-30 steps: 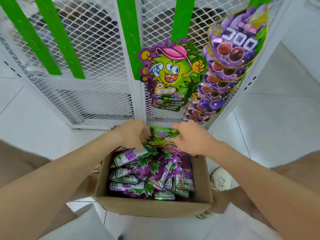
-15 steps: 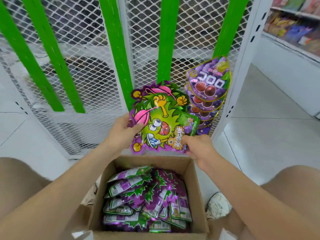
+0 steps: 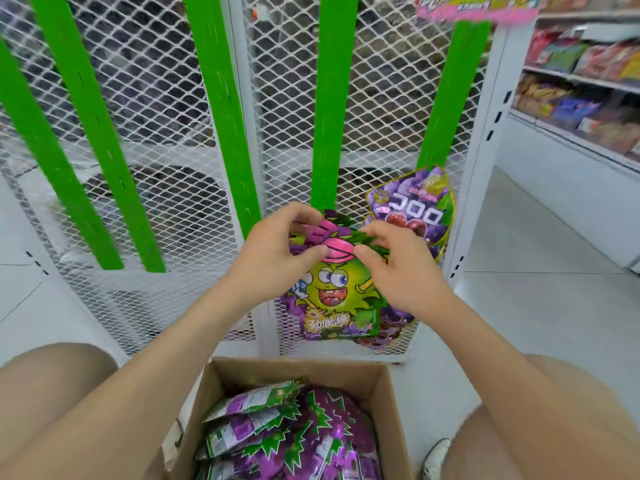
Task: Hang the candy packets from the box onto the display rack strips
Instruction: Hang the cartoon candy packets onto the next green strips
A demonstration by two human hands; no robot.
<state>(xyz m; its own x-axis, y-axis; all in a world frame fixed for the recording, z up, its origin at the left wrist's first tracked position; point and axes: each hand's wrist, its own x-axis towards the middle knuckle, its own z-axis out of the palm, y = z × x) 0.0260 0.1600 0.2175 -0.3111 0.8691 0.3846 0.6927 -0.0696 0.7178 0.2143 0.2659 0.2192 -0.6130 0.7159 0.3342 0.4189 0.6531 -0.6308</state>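
A white floor [image 3: 540, 306] is lying under a mesh rack [image 3: 156, 116] with 5 green strips [image 3: 327, 116]; snack shelves [image 3: 581, 81] are standing on the right. The left hand [image 3: 273, 258] and right hand [image 3: 401, 268] are pinching the candy packet [image 3: 332, 292] by its top at a strip's bottom end, above the box [image 3: 298, 367]. Earlier it was tilted; now it is sitting upright.

**Both hands pinch a cartoon candy packet [image 3: 332, 296] at a green display strip [image 3: 329, 116].**
The left hand [image 3: 277, 261] and right hand [image 3: 401, 271] hold the packet's pink-capped top edge with curled fingers [image 3: 313, 252] at the strip's lower end, against the white mesh rack [image 3: 166, 126]. Purple grape packets [image 3: 415, 209] hang just to the right on the next strip. Nearest the camera, an open cardboard box [image 3: 389, 403] of purple-and-green packets [image 3: 284, 434] sits between the person's bare legs [image 3: 554, 417]. Stocked shelves [image 3: 581, 81] stand far right.
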